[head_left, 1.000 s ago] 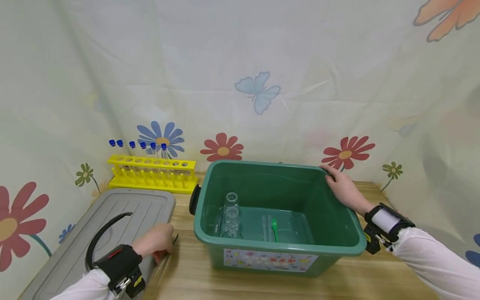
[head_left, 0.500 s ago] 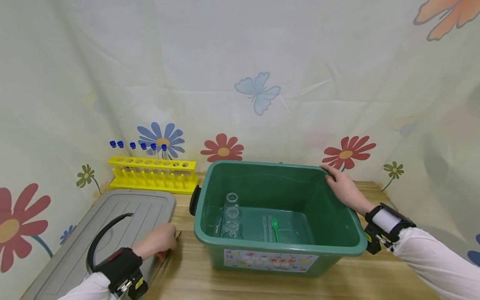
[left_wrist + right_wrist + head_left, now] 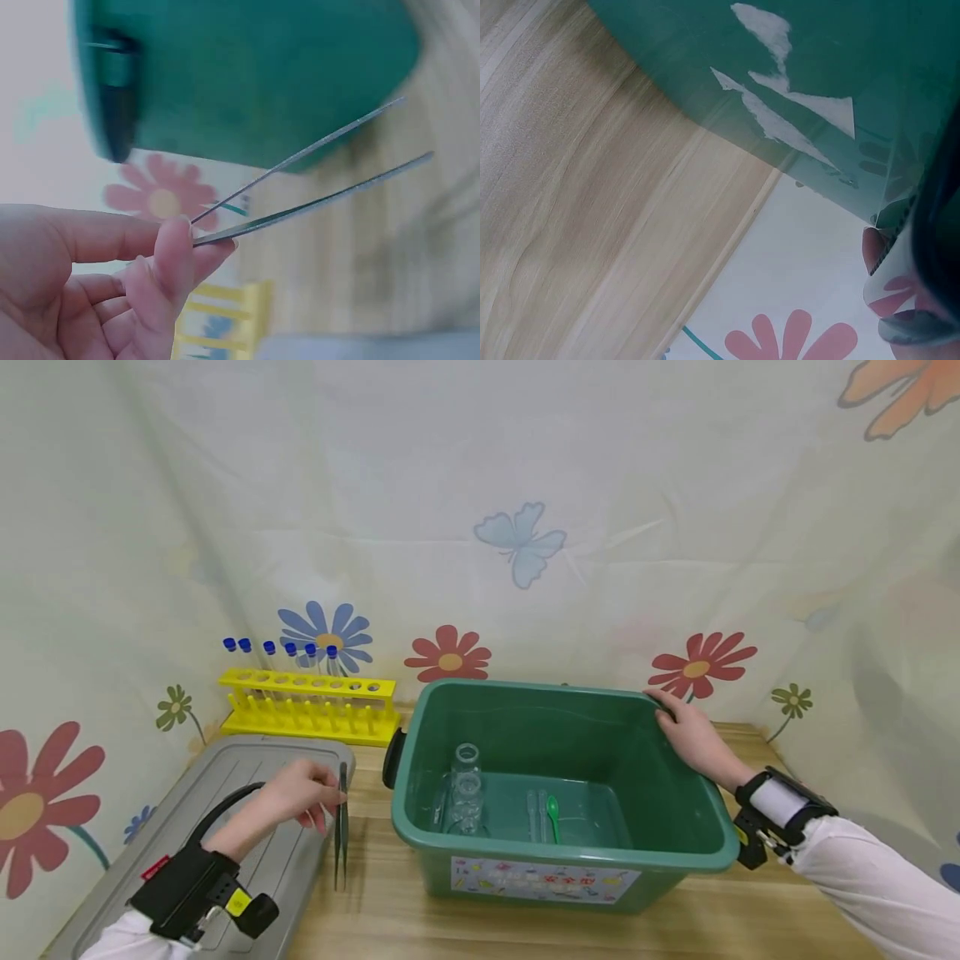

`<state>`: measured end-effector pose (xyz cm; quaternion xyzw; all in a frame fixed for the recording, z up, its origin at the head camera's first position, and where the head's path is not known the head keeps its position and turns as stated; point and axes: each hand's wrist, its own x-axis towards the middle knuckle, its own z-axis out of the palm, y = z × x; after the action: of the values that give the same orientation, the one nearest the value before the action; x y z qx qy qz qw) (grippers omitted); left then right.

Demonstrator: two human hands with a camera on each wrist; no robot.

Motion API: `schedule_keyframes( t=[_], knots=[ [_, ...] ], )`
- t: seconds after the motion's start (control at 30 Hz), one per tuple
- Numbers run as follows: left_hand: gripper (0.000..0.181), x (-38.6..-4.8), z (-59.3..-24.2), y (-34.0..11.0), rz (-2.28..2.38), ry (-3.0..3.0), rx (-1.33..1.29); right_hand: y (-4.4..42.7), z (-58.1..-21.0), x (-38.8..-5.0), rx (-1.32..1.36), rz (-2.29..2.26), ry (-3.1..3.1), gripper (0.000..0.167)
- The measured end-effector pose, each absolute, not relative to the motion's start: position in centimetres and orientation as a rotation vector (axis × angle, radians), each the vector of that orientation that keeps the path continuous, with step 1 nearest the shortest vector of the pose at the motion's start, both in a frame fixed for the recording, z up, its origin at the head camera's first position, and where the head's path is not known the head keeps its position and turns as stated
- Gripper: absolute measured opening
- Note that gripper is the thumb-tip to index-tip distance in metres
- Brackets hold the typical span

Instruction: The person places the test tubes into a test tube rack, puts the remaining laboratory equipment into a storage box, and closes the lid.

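Observation:
My left hand (image 3: 296,795) pinches a pair of dark metal tweezers (image 3: 342,831) by one end, above the right edge of a grey lid. In the left wrist view the two prongs of the tweezers (image 3: 322,202) spread apart, pointing away from the thumb and fingers. A green plastic bin (image 3: 562,853) stands to the right. My right hand (image 3: 692,740) grips its right rim near the back corner. Only some fingertips (image 3: 873,250) of that hand show in the right wrist view, beside the dark handle. Inside the bin lie clear bottles (image 3: 467,789), thin clear pieces (image 3: 532,817) and a green spoon (image 3: 552,810).
The ribbed grey lid (image 3: 247,768) lies flat at the left on the wooden table (image 3: 375,927). Behind it stands a yellow rack (image 3: 311,727) with several blue-capped test tubes (image 3: 290,649). A flowered curtain (image 3: 420,485) closes off the back and sides.
My left hand has risen and moved back from the lid's right edge, bringing up the tweezers, which now hang with their prongs downward. The right hand keeps its place on the bin.

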<state>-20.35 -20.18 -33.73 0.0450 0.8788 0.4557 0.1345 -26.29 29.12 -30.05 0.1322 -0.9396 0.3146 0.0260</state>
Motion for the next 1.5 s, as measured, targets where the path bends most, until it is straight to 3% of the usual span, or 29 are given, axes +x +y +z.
schedule_keyframes(
  t=[0.47,0.9,1.17,1.5],
  knots=[
    [0.024,-20.6,-25.4,-18.5,1.515,2.53,0.28,29.4,-30.2,-26.4,0.389,0.953,-2.912,0.041],
    [0.019,-22.7,-20.0,-11.9,1.603,2.526,0.355,29.1,-30.1,-26.7,0.417,0.97,-2.9,0.041],
    [0.014,-23.9,-19.6,-7.1,1.717,2.351,0.428,29.1,-29.9,-26.7,0.423,0.968,-2.901,0.041],
    [0.017,-26.0,-23.1,-0.3,1.737,2.174,0.451,29.3,-30.1,-26.6,0.415,1.0,-2.898,0.042]
  ],
)
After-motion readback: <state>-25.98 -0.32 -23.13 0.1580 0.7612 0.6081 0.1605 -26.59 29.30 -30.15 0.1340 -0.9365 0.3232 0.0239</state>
